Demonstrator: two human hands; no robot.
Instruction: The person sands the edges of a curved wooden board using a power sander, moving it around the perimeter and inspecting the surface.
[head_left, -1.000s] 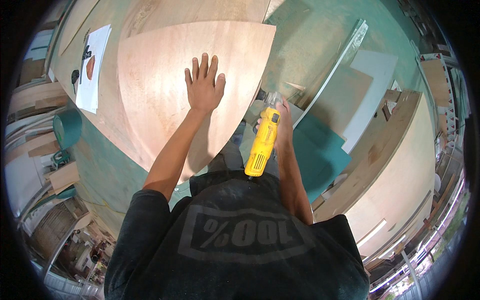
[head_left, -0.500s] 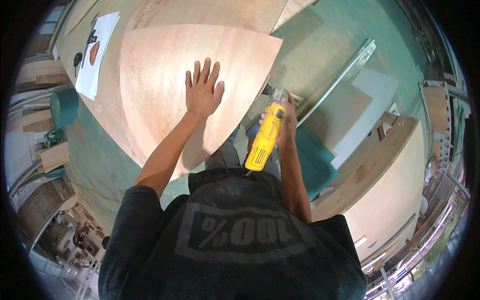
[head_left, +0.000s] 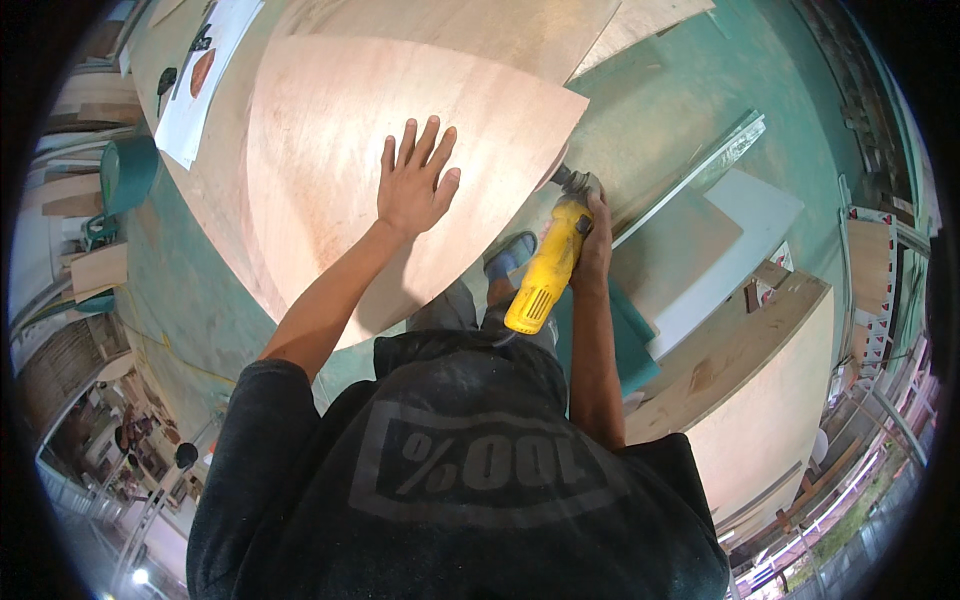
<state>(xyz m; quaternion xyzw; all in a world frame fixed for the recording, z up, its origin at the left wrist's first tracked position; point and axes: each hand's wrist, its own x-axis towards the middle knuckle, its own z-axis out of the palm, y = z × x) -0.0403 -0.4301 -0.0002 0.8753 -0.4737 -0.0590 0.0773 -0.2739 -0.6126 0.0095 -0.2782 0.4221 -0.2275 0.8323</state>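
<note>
My left hand (head_left: 412, 195) lies flat with spread fingers on a pale curved plywood sheet (head_left: 330, 130). In my right hand (head_left: 597, 235) is a yellow angle grinder (head_left: 547, 265), gripped near its head, its body slanting back toward me. The grinder's dark head and disc meet the sheet's right curved edge. Part of the disc is hidden by the sheet, and I cannot tell how firmly it touches. A cord trails from the tool's near end.
Larger plywood (head_left: 430, 25) lies beneath the sheet, bearing papers (head_left: 205, 90) at the left. To the right are a metal strip (head_left: 690, 180), a white panel (head_left: 745, 230) and a wooden box (head_left: 740, 370). My sandalled foot (head_left: 512, 252) stands below the sheet's edge. A green bin (head_left: 128, 175) is far left.
The grinder and my right hand have moved farther along the sheet's right edge, away from me and slightly right. My left hand stays flat on the plywood. The view has shifted a little.
</note>
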